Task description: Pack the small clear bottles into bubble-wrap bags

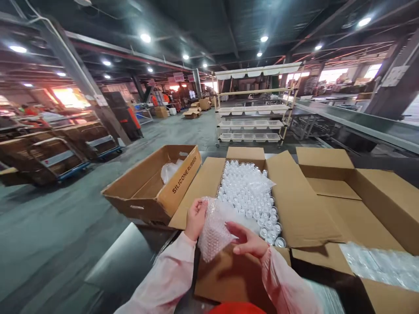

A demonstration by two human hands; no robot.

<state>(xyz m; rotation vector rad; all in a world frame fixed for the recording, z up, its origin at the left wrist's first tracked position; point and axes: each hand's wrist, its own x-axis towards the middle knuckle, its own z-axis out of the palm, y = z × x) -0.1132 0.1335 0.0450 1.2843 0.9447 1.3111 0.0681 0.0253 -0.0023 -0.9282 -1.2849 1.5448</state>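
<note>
My left hand (pixel 195 218) is closed on the upper left edge of a bubble wrap bag (pixel 213 240), with thumb and fingers pressed together. At the bag's right side, my right hand (pixel 250 240) has its thumb and fingers apart; the fingertips lie at the bag's edge and a corner of the wrap points between them. The bag hangs over the near part of an open cardboard box (pixel 303 209). Tightly packed in that box stand many small clear containers (pixel 240 185) with round ends. Another piece of bubble wrap (pixel 260 183) lies on top of them.
On the left stands an open carton (pixel 131 192) marked SILICONE RUBBER, with clear plastic inside. A second open box (pixel 379 200) is at the right, and clear plastic packs (pixel 386 266) lie near it. Beyond are a wheeled rack (pixel 252 124) and trolleys (pixel 65 157).
</note>
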